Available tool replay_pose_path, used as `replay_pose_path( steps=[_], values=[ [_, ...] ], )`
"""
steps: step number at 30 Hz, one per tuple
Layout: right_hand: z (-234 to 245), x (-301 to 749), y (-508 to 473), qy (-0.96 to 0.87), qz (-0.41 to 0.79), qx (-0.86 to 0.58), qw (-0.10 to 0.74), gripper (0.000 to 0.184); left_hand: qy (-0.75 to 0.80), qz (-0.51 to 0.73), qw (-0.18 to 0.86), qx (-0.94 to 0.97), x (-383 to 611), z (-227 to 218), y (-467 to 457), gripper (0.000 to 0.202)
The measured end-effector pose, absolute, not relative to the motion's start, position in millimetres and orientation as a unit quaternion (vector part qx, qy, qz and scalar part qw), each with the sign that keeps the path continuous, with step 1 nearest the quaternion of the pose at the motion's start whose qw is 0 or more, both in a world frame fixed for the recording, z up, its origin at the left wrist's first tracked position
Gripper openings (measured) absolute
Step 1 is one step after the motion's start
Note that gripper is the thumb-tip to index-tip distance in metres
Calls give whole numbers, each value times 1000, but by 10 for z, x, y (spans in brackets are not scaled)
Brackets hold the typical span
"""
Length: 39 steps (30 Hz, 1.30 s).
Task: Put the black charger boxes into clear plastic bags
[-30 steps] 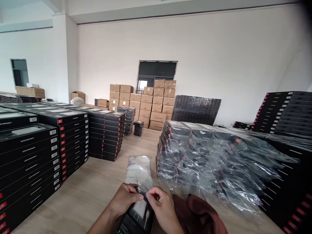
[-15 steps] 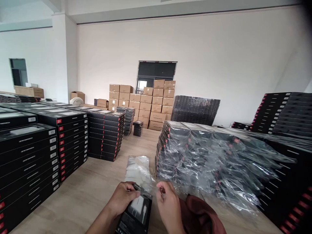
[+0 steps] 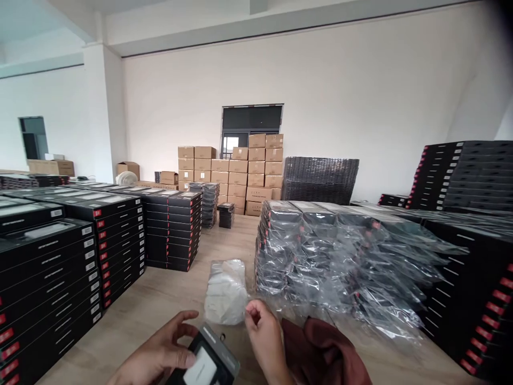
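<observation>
My left hand (image 3: pixel 166 345) grips a small black box (image 3: pixel 204 363) with a white product picture on its face, the thumb across the front and the index finger lifted off. The box is tilted, and its lower part is cut off by the frame. A stack of clear plastic bags (image 3: pixel 225 291) lies flat on the table just beyond it. At the right edge of that stack, my right hand (image 3: pixel 262 331) is closed in a pinch on what looks like a plastic bag's edge. Dark red cloth (image 3: pixel 326 347) lies beside my right wrist.
Black boxes in clear wrap (image 3: pixel 304 251) are piled on the right, their loose film sticking out. Tall stacks of black boxes (image 3: pixel 120 235) stand on the left of the wooden table (image 3: pixel 160 299). Brown cartons (image 3: pixel 236 176) rise against the back wall.
My left hand has moved left and down and turned the box, so a different printed face shows. The right hand has shifted slightly left to the bag stack's edge.
</observation>
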State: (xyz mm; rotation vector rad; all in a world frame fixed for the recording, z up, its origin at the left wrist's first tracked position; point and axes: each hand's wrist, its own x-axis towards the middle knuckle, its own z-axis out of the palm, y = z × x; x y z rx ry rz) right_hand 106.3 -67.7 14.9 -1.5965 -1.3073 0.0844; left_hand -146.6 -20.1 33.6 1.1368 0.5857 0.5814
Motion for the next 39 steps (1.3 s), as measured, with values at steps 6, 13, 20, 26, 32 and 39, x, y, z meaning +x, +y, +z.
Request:
replay_pose_path(
  steps=[6, 13, 20, 26, 32, 39],
  values=[
    [129, 897, -679, -610, 106, -625, 476, 12, 293, 265, 775, 493, -1275, 191, -290, 75],
    [183, 907, -752, -625, 121, -615, 464, 17, 325, 321, 728, 511, -1125, 98, -236, 71],
    [291, 899, -800, -679, 30, -621, 391, 19, 350, 383, 600, 608, -1138, 313, -294, 55],
    [368, 884, -862, -675, -32, -647, 354, 26, 361, 331, 608, 625, -1043, 389, -336, 59],
    [221, 1020, -774, -532, 65, -732, 421, 20, 372, 362, 579, 629, -1009, 349, -341, 50],
    [171, 1018, -750, -545, 107, -685, 472, 16, 333, 374, 574, 648, -1018, 312, -268, 50]
  ],
)
